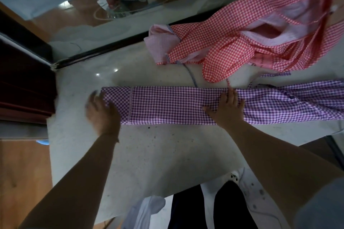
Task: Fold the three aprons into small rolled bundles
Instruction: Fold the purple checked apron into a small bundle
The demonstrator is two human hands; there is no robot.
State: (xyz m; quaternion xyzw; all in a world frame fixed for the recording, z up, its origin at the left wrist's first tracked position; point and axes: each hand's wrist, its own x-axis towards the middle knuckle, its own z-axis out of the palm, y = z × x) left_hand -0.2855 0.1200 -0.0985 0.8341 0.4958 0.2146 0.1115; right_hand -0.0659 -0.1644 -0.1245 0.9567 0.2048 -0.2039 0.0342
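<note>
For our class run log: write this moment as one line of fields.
stage: folding, no roll yet | purple apron: long flat strip | left hand: at strip's end | right hand: pressing flat | red apron: crumpled behind

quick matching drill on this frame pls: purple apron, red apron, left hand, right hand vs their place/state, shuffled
Things:
1. purple checked apron
2. red checked apron
3. left hand
4. right hand

States:
A. pressed flat on the middle of the folded strip
B. crumpled in a heap at the far right of the table
C. at the strip's left end
D. folded into a long narrow strip across the table

Pairs: 1-D, 2-B, 3-C, 4-A
</note>
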